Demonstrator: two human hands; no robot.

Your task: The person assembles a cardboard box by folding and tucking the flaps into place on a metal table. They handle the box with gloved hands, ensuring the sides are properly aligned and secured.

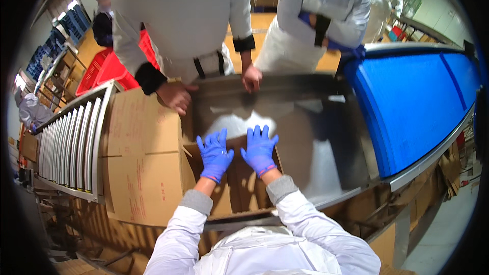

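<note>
My left hand [215, 157] and my right hand [260, 152] both wear blue gloves. Their fingers are spread and stretched away from me, with nothing gripped. Under and between them is an open brown cardboard box [243, 186], its inside partly shadowed. Whether my palms touch its flaps I cannot tell. Just beyond my fingertips, a whitish patch [232, 125], perhaps plastic film or glare, shows on the steel worktop [293, 153]. Closed printed cartons [147, 168] stand side by side left of my left hand.
A roller conveyor [69, 145] runs off at the left; a blue belt conveyor [415, 107] rises at the right. Across the worktop stands a person whose bare hands [175, 97] rest near its far edge. Another person [326, 15] has folded arms. Red crates [109, 66] are behind.
</note>
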